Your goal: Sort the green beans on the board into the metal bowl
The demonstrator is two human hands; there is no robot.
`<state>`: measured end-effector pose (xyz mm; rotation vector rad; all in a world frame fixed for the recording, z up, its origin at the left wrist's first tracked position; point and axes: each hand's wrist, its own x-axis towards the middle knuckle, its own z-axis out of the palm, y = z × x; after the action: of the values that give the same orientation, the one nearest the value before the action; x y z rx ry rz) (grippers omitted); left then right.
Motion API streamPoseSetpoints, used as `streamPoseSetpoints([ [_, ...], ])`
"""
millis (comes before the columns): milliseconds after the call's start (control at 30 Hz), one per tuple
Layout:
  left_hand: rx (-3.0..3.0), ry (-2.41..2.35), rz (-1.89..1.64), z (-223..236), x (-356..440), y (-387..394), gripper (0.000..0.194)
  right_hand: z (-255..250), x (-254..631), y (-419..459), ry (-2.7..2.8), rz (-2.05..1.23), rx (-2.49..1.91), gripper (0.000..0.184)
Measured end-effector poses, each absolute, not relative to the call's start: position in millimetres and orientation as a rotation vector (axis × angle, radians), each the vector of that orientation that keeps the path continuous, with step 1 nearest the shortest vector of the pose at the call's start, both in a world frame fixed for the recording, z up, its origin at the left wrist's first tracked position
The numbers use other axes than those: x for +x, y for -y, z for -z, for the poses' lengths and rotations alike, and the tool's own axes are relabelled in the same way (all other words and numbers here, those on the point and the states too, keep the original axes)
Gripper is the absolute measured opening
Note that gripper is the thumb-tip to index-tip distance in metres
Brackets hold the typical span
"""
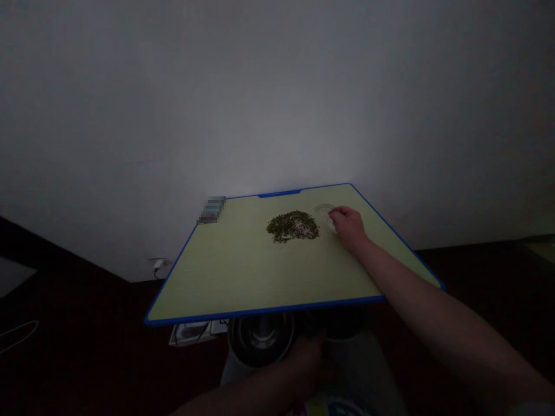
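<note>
My right hand (349,225) is closed in a pinch on the rim of a clear round dish (324,209) at the right of the board. Just left of it, a loose pile of small green and brown grains (292,226) lies spread on the pale yellow board (234,266). Below the board's front edge, my left hand (307,355) is in deep shadow, closed at the side of a shiny metal pot (261,338). Its fingers are partly hidden, and it appears to grip the pot's dark handle.
A blue rim (277,308) edges the board, which meets a pale wall (277,104) at the back. A blurred stack (212,210) sits at its far left corner. A plug (159,264) with a cable is at the wall, left. My legs are below.
</note>
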<state>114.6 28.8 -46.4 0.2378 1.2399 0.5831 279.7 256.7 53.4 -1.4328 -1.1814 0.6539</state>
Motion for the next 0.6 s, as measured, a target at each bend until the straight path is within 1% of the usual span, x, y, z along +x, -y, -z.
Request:
streamPoseSetpoints([
  [167, 0.266, -1.236, -0.645, 37.1, 120.3, -32.7, 0.028, -57.7, 275.0, -250.9, 1.348, -0.633, -1.431, 0.022],
  [367, 0.283, -1.21, -0.7, 22.2, 114.3, -36.2, 0.024, -55.7, 265.7, -239.6, 1.611, -0.658, -1.341, 0.021],
  [467, 0.316, -1.185, -0.714, 12.7, 101.1, -29.3, 0.024, -62.7, 256.3, -227.7, 1.803, -0.567, -1.364, 0.022],
  [600, 0.383, -1.084, -0.694, -4.4, 75.0, -14.4, 0.019, -81.5, 229.0, -209.7, 2.168, -0.351, -1.304, 0.02],
])
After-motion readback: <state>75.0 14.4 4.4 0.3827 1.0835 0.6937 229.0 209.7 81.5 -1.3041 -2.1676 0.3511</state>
